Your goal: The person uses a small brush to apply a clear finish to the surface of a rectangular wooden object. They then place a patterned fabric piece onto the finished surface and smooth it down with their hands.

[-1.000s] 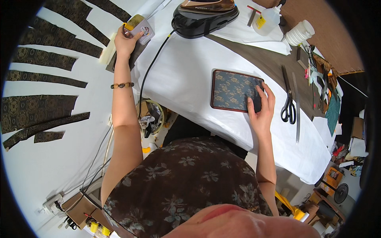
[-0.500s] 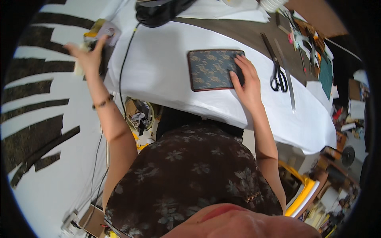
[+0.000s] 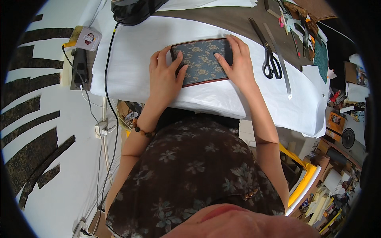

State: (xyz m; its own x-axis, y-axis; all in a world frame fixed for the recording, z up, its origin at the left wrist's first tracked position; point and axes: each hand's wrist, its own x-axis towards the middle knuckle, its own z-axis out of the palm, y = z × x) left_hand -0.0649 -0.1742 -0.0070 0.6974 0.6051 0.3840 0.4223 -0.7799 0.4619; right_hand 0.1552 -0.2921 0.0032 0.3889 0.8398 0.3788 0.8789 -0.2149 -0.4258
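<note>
A flat rectangular flower-patterned panel (image 3: pixel 200 59), blue-grey with pale gold blossoms and a reddish-brown rim, lies on the white-covered table in front of me. My left hand (image 3: pixel 166 77) is at its left side, thumb by the lower left corner and fingers along the edge. At the right side, my right hand (image 3: pixel 239 59) holds the other edge, its thumb resting on the patterned face and its fingers at the far right corner. The panel sits slightly skewed, right end farther away. What lies beneath it is hidden.
Black-handled scissors (image 3: pixel 272 65) and a metal ruler (image 3: pixel 279 59) lie right of the panel. A black device (image 3: pixel 137 11) with a cord stands at the back. Far left is a small white box (image 3: pixel 88 39). Cut dark patterned strips (image 3: pixel 33 158) hang on the white surface at left.
My left hand has come from the small box at far left to the panel's left edge. The panel has turned slightly, and my right hand has shifted to its far right corner.
</note>
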